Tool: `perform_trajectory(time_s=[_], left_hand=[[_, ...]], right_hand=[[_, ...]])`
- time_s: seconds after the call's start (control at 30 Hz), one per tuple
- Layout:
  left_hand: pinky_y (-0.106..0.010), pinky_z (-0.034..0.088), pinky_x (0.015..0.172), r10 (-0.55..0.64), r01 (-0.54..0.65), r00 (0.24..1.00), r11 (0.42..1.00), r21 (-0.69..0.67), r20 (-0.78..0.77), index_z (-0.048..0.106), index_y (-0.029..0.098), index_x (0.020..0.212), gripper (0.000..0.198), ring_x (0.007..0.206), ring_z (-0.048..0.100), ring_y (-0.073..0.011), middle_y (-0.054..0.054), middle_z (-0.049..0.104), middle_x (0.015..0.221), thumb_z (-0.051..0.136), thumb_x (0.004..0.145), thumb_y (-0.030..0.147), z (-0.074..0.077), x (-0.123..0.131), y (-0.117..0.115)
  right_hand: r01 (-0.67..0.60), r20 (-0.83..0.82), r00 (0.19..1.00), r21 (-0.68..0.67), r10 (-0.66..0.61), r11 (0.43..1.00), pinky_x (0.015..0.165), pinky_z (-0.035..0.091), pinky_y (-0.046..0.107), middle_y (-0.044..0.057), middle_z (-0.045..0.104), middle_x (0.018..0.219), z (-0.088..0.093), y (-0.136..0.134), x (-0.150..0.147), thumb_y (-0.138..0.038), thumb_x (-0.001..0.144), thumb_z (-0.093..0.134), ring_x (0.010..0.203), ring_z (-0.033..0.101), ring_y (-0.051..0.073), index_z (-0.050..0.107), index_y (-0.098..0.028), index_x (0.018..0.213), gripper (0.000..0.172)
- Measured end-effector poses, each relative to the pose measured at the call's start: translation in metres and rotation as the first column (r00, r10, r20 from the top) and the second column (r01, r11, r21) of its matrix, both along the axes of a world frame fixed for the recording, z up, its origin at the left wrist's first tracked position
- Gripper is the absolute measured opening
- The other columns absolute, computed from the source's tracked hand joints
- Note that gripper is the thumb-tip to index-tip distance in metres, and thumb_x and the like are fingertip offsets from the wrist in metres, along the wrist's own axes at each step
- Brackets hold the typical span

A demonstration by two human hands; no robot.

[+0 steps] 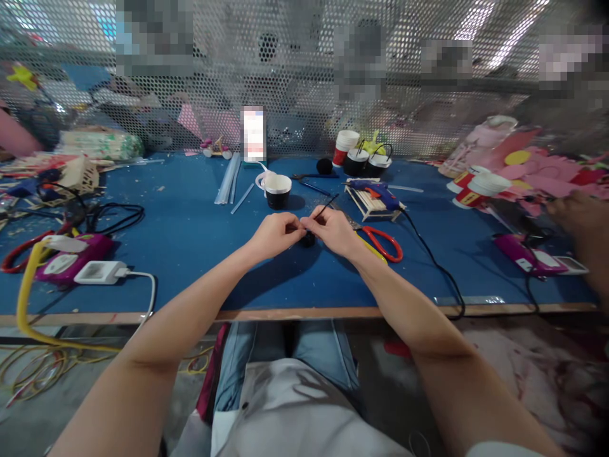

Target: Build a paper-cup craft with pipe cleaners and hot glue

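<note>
A person in a pale top sits at a blue surface (190, 254), both hands brought together near the middle. The left hand (276, 235) has its fingertips pinched on a small black piece (309, 239), partly hidden between the hands. The right hand (335, 230), just beside it, is closed on a thin black strip (328, 204) that slants upward. Beyond the hands stands a black-and-white cup (277, 192); pliers (314, 187) lie to its right. A blue glue gun (378, 192) rests on a small wooden rack (373, 206), and red-handled scissors (384, 244) lie next to the right wrist. Clear sticks (228, 181) lie left of the cup.
</note>
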State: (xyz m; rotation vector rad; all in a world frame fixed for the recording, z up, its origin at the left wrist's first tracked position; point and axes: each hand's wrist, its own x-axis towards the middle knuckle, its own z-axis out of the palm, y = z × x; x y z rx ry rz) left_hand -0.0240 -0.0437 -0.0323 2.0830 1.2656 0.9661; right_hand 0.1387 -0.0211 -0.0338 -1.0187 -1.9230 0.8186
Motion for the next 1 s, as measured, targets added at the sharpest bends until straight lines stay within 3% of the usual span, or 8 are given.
perform_trajectory(time_s=[0.2, 0.43, 0.6, 0.67, 0.83, 1.0], left_hand=[[-0.02, 0.033, 0.051, 0.027, -0.025, 0.998, 0.998, 0.049, -0.055, 0.056, 0.012, 0.065, 0.015, 0.055, 0.046, -0.0088, -0.001, 0.056, 0.06, 0.054, 0.071, 0.025, -0.0005, 0.0018, -0.0013], [-0.02, 0.033, 0.05, 0.024, -0.023, 1.0, 0.999, 0.029, -0.018, 0.054, 0.012, 0.063, 0.016, 0.055, 0.045, -0.0085, -0.001, 0.055, 0.061, 0.055, 0.071, 0.026, -0.0003, 0.0028, -0.0017], [-0.02, 0.028, 0.046, -0.04, 0.056, 0.992, 0.99, -0.129, 0.119, 0.056, 0.012, 0.065, 0.023, 0.048, 0.037, -0.0062, 0.002, 0.047, 0.053, 0.054, 0.073, 0.034, 0.0008, 0.0, 0.0002], [-0.02, 0.028, 0.046, -0.056, 0.082, 0.986, 0.983, -0.165, 0.154, 0.056, 0.012, 0.066, 0.024, 0.048, 0.036, -0.006, 0.002, 0.047, 0.053, 0.054, 0.074, 0.035, 0.0001, -0.001, 0.0012], [-0.019, 0.03, 0.048, -0.007, 0.01, 0.998, 0.998, -0.066, 0.059, 0.057, 0.012, 0.066, 0.021, 0.051, 0.04, -0.0066, 0.001, 0.051, 0.057, 0.055, 0.072, 0.031, -0.0002, -0.0011, 0.0012], [-0.019, 0.03, 0.048, 0.022, -0.021, 1.0, 0.999, 0.033, -0.02, 0.057, 0.012, 0.063, 0.018, 0.051, 0.04, -0.0067, 0.001, 0.052, 0.056, 0.055, 0.072, 0.028, 0.0017, 0.0006, -0.0012]], right_hand=[[0.058, 0.011, 0.998, 0.04, -0.059, 0.997, 0.047, 0.029, 0.022, -0.003, 0.046, 0.051, -0.0012, -0.0008, -0.0027, -0.048, 0.071, 0.059, 0.049, 0.038, 0.008, 0.049, -0.015, 0.06, 0.036], [0.087, -0.007, 0.996, 0.046, -0.086, 0.995, 0.046, 0.028, 0.022, -0.005, 0.042, 0.048, -0.0009, -0.0005, -0.003, -0.049, 0.069, 0.062, 0.047, 0.035, 0.007, 0.046, -0.016, 0.055, 0.039], [-0.144, -0.099, 0.986, -0.077, 0.136, 0.987, 0.048, 0.037, 0.023, -0.001, 0.052, 0.061, 0.0034, -0.0012, 0.0009, -0.047, 0.076, 0.055, 0.051, 0.046, 0.009, 0.051, -0.016, 0.076, 0.03], [-0.165, -0.119, 0.981, -0.096, 0.153, 0.982, 0.047, 0.038, 0.022, -0.002, 0.051, 0.059, 0.0043, -0.0016, 0.0017, -0.046, 0.076, 0.055, 0.05, 0.046, 0.009, 0.05, -0.016, 0.075, 0.03], [-0.036, -0.045, 0.998, -0.042, 0.034, 0.998, 0.045, 0.031, 0.022, -0.004, 0.045, 0.051, 0.0037, -0.0019, 0.0004, -0.048, 0.075, 0.056, 0.046, 0.039, 0.007, 0.05, -0.016, 0.067, 0.034], [0.01, -0.033, 0.999, 0.017, -0.009, 1.0, 0.047, 0.029, 0.022, -0.004, 0.044, 0.051, 0.0012, -0.0009, -0.0008, -0.049, 0.074, 0.057, 0.049, 0.036, 0.008, 0.05, -0.016, 0.062, 0.036]])
